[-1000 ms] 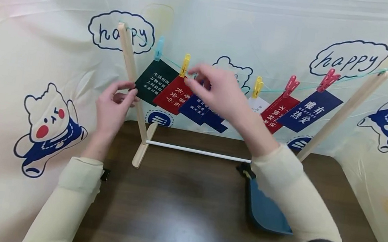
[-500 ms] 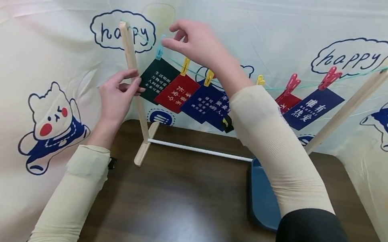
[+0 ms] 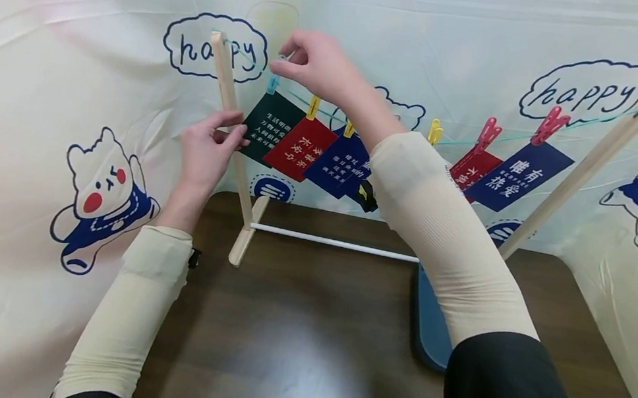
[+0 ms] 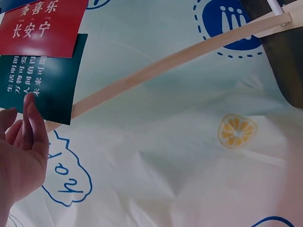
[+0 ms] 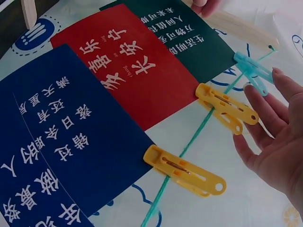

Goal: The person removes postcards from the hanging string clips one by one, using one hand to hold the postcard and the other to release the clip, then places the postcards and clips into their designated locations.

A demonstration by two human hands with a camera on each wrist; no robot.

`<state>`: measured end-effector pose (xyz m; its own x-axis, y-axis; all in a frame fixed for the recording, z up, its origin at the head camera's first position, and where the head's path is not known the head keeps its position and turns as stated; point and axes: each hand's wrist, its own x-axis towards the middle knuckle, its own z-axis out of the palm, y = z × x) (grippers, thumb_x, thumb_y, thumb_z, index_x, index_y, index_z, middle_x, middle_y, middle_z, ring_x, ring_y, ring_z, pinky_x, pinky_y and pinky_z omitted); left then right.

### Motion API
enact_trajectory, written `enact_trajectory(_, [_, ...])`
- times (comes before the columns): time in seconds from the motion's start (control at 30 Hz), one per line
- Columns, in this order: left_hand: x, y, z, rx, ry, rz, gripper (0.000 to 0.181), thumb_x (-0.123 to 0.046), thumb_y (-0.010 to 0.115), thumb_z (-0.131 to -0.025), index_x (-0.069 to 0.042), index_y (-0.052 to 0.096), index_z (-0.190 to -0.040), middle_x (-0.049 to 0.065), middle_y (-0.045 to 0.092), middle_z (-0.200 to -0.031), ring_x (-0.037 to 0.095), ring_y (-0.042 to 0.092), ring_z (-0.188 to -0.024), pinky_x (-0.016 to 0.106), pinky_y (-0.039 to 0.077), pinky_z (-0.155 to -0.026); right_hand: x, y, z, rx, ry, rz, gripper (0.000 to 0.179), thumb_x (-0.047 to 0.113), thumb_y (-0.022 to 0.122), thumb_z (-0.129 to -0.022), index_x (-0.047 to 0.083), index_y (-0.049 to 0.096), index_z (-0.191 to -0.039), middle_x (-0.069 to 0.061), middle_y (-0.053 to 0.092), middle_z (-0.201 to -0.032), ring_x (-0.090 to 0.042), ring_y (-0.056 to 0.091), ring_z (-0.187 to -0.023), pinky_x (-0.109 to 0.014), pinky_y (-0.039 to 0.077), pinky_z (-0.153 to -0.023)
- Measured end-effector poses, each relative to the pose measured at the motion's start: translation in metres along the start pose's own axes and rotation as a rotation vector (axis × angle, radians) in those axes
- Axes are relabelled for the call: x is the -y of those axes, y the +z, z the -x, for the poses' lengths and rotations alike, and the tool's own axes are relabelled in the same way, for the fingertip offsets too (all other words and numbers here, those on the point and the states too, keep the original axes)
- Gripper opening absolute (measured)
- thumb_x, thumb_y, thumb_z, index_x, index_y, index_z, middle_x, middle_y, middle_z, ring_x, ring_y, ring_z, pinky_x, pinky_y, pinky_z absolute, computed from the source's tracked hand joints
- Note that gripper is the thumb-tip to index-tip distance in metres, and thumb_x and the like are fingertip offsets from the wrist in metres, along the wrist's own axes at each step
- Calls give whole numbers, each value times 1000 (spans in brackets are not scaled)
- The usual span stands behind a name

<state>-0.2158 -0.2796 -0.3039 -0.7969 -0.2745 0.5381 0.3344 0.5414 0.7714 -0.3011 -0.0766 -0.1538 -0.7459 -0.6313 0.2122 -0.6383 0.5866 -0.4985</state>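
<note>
My left hand [image 3: 208, 149] pinches the left edge of a dark green card [image 3: 271, 123] printed with white characters. A light blue clothespin [image 5: 251, 68] holds that card on a teal string [image 5: 193, 139]. At the tail of the clothespin, my right hand [image 3: 320, 63] has its thumb on one handle and a finger on the other. Beside the green card hang a red card [image 5: 125, 71] and a blue card [image 5: 75, 127], each under a yellow clothespin. The left wrist view catches my left fingers [image 4: 31, 123] overlapping the green card's lower edge.
Wooden posts [image 3: 232, 128] and a white crossbar [image 3: 337, 243] frame the string. Toward its right end, pink clothespins [image 3: 550, 126] hold a red and a blue card. A blue tray [image 3: 431, 326] lies on the brown table [image 3: 279, 327], partly behind my right sleeve.
My right hand has moved left and up from near the yellow clothespins to the light blue clothespin, and its fingers have closed on it. The left hand stays at the green card.
</note>
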Motion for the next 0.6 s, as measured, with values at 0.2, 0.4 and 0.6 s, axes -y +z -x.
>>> enact_trajectory(0.2, [0, 3, 0, 11, -33, 7, 33, -20, 66, -104, -7, 69, -133, 14, 71, -128, -2, 68, -73, 15, 56, -81, -3, -2, 2, 1, 9, -53, 46, 41, 62, -104, 12, 59, -140, -3, 65, -137, -13, 59, -125, -21, 46, -104])
enact_trajectory(0.4, [2, 5, 2, 4, -63, 60, 31, -19, 67, -103, -6, 70, -130, 15, 71, -123, 0, 68, -71, 14, 56, -77, -5, 1, -1, 19, 7, -130, 45, 38, 65, -103, 9, 60, -137, -4, 67, -137, -13, 59, -128, -22, 45, -108])
enact_trajectory(0.6, [1, 6, 1, 31, -88, 76, 31, -22, 68, -103, -8, 69, -131, 12, 70, -120, 3, 69, -76, 16, 57, -81, -4, 0, -2, 11, 1, -192, 42, 35, 65, -104, 7, 59, -135, -5, 68, -135, -13, 59, -128, -21, 44, -108])
